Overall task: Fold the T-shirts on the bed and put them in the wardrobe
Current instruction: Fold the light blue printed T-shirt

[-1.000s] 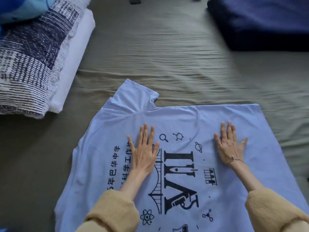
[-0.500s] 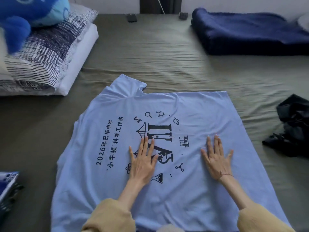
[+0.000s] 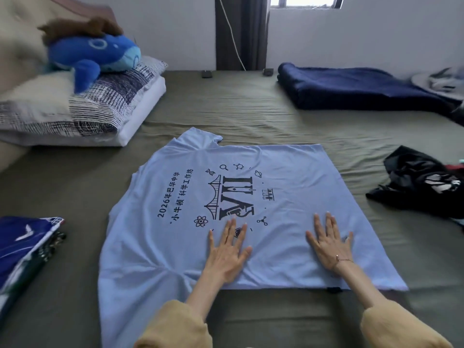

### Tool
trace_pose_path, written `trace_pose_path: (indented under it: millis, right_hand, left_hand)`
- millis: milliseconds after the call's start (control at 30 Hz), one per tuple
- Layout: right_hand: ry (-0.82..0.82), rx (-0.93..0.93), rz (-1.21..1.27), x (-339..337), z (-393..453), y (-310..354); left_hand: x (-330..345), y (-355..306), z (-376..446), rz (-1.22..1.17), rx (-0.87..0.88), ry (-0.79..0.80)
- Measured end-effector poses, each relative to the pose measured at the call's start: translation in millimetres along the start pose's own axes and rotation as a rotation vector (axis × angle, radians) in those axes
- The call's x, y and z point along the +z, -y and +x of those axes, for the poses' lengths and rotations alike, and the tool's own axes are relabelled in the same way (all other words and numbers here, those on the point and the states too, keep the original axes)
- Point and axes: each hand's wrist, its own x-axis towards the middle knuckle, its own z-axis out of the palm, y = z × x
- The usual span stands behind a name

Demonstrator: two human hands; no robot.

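1. The light blue printed cotton T-shirt [image 3: 180,222] is lying spread on the olive-green bed [image 3: 226,109].
2. The left hand [image 3: 227,257] is pressing it, grip wide, fingers flat.
3. The right hand [image 3: 331,244] is pressing alongside, equally splayed.

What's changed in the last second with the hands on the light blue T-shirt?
Both flat hands, left hand and right hand, slid down the light blue T-shirt toward the person, from beside the printed logo to near its hem. Nothing was gripped or released. The shirt stays spread on the bed, its right side folded in.
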Motion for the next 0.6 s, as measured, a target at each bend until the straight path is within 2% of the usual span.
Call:
trace_pose_path:
  millis: [300,467,600]
  right_hand:
    - [0.092,-0.184,-0.022,9.7,-52.8,-26.7]
    - [0.163,-0.265,-0.003,9.0,-74.4,-47.3]
    - [0.15,-0.296,-0.036,4.5,-84.5,-55.8]
  left_hand:
    - [8.8,-12.6,-58.4,0.028,0.001,0.085]
    - [12.8,-10.1,-81.0,0.071,-0.013,0.093]
    - [6.9,-16.1,-83.4,0.15,-0.064,0.063]
